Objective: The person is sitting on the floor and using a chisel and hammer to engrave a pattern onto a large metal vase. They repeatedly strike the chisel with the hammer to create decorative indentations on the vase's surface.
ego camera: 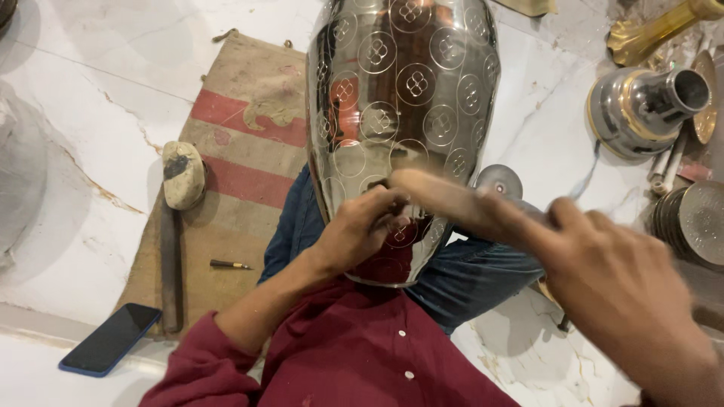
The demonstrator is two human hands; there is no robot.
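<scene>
Engraved steel vase (403,90), shiny, covered in circle patterns, is lying across the person's lap over blue trousers. Going leftmost: dark phone (111,339) is lying on marble floor (75,151); mallet (177,218) and small punch (230,264) are resting on burlap mat (241,128). Left hand (362,226) is pinching closed against the vase's lower side; its contents cannot be made out. Right hand (618,286) is gripping a blurred wooden hammer (445,197). Brass and steel vessel parts (648,109) are sitting at far right.
</scene>
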